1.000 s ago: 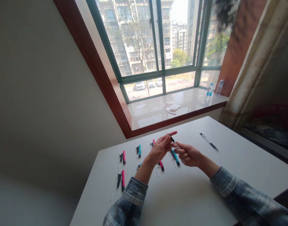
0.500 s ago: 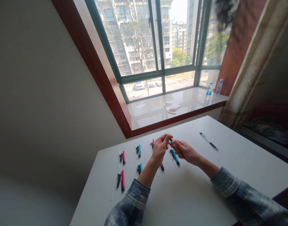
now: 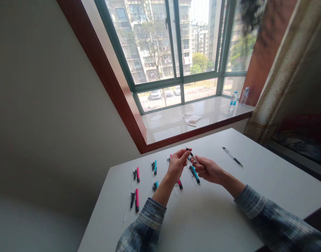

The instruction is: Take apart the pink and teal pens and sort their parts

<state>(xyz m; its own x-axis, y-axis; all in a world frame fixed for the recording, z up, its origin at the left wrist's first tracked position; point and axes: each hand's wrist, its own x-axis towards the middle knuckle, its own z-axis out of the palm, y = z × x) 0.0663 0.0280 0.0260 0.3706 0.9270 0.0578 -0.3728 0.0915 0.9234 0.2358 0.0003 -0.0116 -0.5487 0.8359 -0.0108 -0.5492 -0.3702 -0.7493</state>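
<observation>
Both my hands meet above the white table (image 3: 215, 217) and hold one slim pen (image 3: 190, 153) with a black tip that points up and away. My left hand (image 3: 177, 163) pinches its upper part with thumb and fingers. My right hand (image 3: 207, 169) is closed around its lower end. Below the hands lie a teal pen part (image 3: 196, 175) and a pink pen part (image 3: 179, 183) on the table.
Pairs of pink, teal and black pen parts (image 3: 136, 174) lie in rows at the table's far left. A complete pen (image 3: 232, 156) lies at the far right. The window sill (image 3: 171, 122) beyond holds a cloth (image 3: 191, 119) and a water bottle (image 3: 233, 100).
My left hand's fingers, spread a second ago, have closed on the pen. Both hands shifted slightly away from me, and the pen's tip now sticks up more clearly.
</observation>
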